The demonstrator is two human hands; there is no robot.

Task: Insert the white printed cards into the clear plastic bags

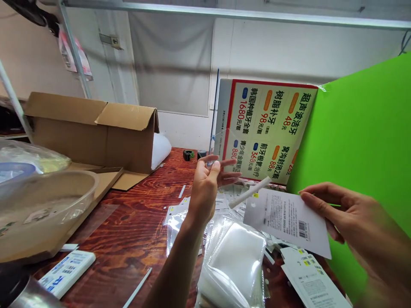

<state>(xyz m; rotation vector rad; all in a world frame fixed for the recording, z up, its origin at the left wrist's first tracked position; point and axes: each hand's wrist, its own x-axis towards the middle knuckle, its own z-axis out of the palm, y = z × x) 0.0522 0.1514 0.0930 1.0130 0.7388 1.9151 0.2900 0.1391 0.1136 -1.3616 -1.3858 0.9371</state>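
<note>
Quite near green panel (362,141): card edge (324,240).

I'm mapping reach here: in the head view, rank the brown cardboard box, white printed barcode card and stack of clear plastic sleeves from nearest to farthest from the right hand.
1. White printed barcode card: held in the right hand.
2. Stack of clear plastic sleeves: left of that hand, lower centre.
3. Brown cardboard box: far left, towards the back.
</note>
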